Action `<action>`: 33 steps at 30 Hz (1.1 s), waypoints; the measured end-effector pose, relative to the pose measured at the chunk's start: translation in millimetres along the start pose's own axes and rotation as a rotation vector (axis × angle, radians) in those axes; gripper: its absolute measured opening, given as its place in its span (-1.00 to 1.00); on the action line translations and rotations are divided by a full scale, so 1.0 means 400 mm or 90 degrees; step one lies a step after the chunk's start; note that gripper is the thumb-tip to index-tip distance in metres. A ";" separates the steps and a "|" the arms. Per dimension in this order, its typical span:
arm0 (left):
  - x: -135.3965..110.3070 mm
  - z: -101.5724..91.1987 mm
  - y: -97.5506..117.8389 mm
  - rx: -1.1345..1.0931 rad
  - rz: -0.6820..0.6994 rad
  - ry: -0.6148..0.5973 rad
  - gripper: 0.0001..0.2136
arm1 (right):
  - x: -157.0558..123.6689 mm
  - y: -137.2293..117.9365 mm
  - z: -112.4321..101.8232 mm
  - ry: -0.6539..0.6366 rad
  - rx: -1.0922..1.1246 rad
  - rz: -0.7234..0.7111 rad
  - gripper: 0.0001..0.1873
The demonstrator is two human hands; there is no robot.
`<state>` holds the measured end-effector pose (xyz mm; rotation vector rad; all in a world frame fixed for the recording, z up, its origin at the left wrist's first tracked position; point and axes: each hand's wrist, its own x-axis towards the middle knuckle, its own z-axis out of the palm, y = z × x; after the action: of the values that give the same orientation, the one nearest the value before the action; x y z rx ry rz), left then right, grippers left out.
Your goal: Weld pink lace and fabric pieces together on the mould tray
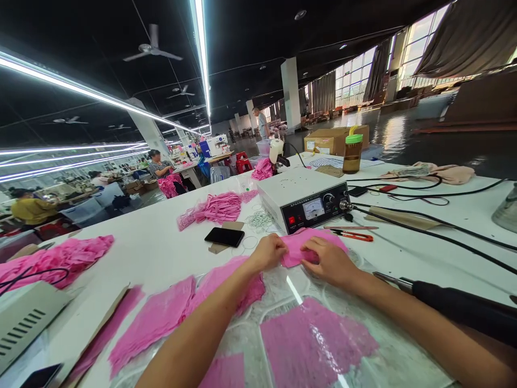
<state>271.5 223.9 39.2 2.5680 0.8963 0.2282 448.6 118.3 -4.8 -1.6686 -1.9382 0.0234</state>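
Observation:
A pink fabric piece [297, 247] lies in front of the grey control box, with both hands on it. My left hand [270, 253] pinches its left edge between thumb and fingers. Curled over the right part, my right hand [329, 261] grips the fabric with bent fingers and thumb. Beneath my left forearm is a stack of pink fabric pieces [155, 318], with another pink pile [252, 291] beside it. Between my forearms, a flat pink cloth [315, 342] lies on the glossy clear surface. A black-handled tool [452, 302] is by my right forearm.
The control box [301, 196] has cables running right. Orange-handled snips [355, 235] lie before it; a black phone [224, 236] and pale rings [259, 220] lie left. A green-lidded jar [353, 153] stands behind. Pink fabric strips [220, 207] are farther back. Other people sit at left.

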 end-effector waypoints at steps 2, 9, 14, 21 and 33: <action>0.001 -0.009 0.004 -0.006 0.006 0.003 -0.72 | 0.000 -0.009 0.002 0.021 -0.030 -0.002 -0.75; 0.000 -0.039 0.032 0.003 0.023 0.006 -0.72 | 0.005 -0.010 0.014 0.086 -0.100 -0.011 -0.74; -0.022 -0.076 0.062 0.020 0.027 0.016 -0.73 | -0.003 -0.006 -0.005 0.149 -0.113 -0.055 -0.82; -0.218 -0.102 0.117 -0.013 0.024 -0.042 -0.87 | -0.124 -0.079 -0.084 0.104 -0.028 -0.260 -0.77; -0.425 -0.030 0.189 -0.083 0.025 -0.098 -0.83 | -0.270 -0.112 -0.084 0.003 0.104 -0.413 -0.72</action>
<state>177.6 67.7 79.4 2.4459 0.7489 0.0948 428.5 -1.7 -3.9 -0.8812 -2.3126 -0.0700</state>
